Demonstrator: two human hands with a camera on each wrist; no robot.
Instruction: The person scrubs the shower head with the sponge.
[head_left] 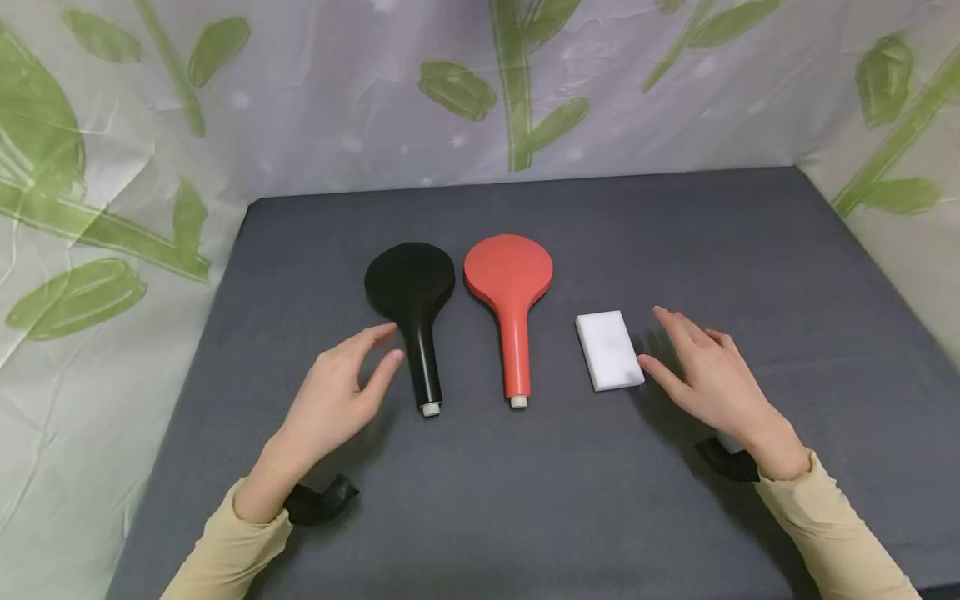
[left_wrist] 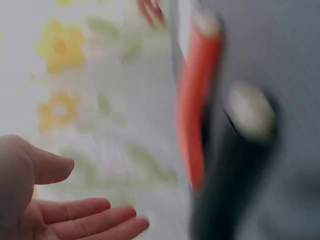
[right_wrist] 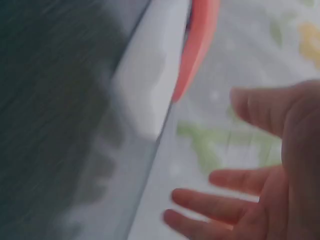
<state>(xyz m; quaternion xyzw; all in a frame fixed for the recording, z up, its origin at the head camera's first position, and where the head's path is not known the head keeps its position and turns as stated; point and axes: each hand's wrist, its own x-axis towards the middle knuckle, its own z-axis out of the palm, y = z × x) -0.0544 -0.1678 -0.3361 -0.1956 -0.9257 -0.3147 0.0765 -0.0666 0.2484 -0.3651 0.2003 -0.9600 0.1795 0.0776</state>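
A black paddle (head_left: 411, 287) with a round head and a pale-tipped handle lies on the dark grey tabletop. Beside it on the right is a similar red paddle (head_left: 510, 275). Farther right lies a white rectangular block (head_left: 610, 350), perhaps a sponge. My left hand (head_left: 337, 396) hovers by the black paddle's handle, thumb and fingers apart, holding nothing. Just right of the white block is my right hand (head_left: 701, 375), its fingers spread and nothing in them. The left wrist view shows the black handle (left_wrist: 230, 175) blurred, apart from the fingers (left_wrist: 95, 220).
The grey table (head_left: 480, 508) spans the view, its back edge against a pale curtain (head_left: 322, 100) printed with green leaves. Dark wrist straps (head_left: 322, 500) sit at both cuffs. Beige sleeves (head_left: 232, 542) cover the forearms.
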